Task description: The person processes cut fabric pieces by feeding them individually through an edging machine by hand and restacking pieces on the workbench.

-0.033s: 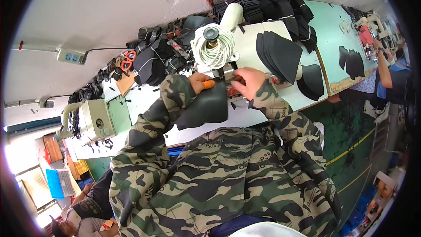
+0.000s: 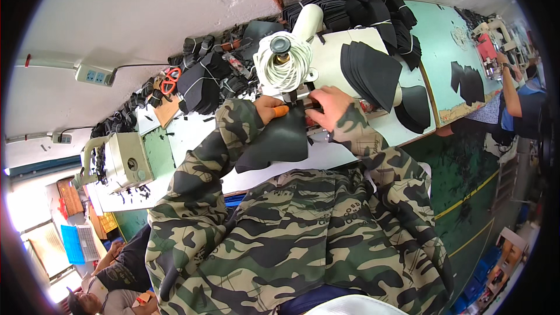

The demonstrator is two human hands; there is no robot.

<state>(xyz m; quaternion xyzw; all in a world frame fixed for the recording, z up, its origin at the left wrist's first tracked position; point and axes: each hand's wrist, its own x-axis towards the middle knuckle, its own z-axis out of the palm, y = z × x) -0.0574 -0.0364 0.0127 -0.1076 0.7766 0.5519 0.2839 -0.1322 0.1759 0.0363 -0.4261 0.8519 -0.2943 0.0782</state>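
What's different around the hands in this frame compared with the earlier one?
The black sheet has shifted slightly right, and the left hand, holding it, with it. The right hand has moved slightly up the picture; whether it touches the sheet is unclear. The coiled white cable and fanned black pieces stayed put.

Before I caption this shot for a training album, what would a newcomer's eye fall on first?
Probably the thick white coil around a dark knob, just above center. Right below it, the left hand, with an orange covering on one digit, touches a black sheet, while the right hand is at its upper right edge. The camouflage jacket fills the lower middle.
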